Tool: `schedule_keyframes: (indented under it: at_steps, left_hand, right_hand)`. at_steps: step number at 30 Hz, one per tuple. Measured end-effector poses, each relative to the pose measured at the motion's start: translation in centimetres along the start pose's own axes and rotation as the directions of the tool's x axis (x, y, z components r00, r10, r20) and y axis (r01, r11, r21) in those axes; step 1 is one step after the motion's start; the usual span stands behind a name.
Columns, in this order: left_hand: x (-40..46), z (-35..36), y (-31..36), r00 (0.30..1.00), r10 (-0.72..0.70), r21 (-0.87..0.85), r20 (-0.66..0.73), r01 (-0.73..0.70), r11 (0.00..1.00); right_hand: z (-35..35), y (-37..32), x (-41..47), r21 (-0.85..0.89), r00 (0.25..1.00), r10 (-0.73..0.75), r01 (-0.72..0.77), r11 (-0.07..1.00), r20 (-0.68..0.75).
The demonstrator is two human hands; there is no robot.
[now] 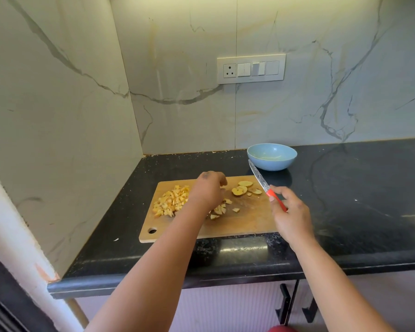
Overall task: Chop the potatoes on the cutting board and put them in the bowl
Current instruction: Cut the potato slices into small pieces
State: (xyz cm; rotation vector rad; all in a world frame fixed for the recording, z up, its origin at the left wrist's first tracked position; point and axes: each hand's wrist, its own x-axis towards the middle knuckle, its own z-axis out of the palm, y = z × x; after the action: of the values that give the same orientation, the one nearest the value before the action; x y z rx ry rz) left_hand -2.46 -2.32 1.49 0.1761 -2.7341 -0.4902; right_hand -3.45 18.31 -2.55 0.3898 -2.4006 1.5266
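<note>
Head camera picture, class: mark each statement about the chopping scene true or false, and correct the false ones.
1. The right hand holds a red-handled knife. True.
2. The blue bowl is full of potato pieces. False: no potato shows in it.
3. A pile of chopped potato lies on the left part of the cutting board. True.
4. The knife blade is pressed into the potato slices. False: it is raised, pointing towards the bowl.
5. The left hand rests on the black countertop. False: it is over the board.
</note>
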Motion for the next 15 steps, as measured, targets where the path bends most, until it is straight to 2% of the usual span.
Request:
schedule_keyframes:
  at_steps: [3,8,11,15]
  left_hand:
    - [1.5,1.2,1.3,0.992,-0.062,-0.009,0.106,0.063,0.998]
    - [3.5,2.6,2.9,0.966,-0.128,0.086,0.224,0.111,0.99]
    - [4.0,2.6,3.3,0.965,-0.137,0.088,0.223,0.12,0.989]
    - [3.4,2.0,3.5,0.972,-0.146,-0.013,0.186,0.151,0.988]
  right_hand:
    - [0.1,0.1,0.3,0.017,0.999,0.019,-0.018,1.0,-0.026]
    - [0.0,0.1,0.3,-0.002,1.0,0.001,-0.001,1.0,-0.012]
    - [0.0,0.1,0.3,-0.016,1.0,-0.013,0.013,1.0,-0.015]
    - [-0.1,0.1,0.3,-0.044,1.0,-0.029,0.028,0.999,-0.008]
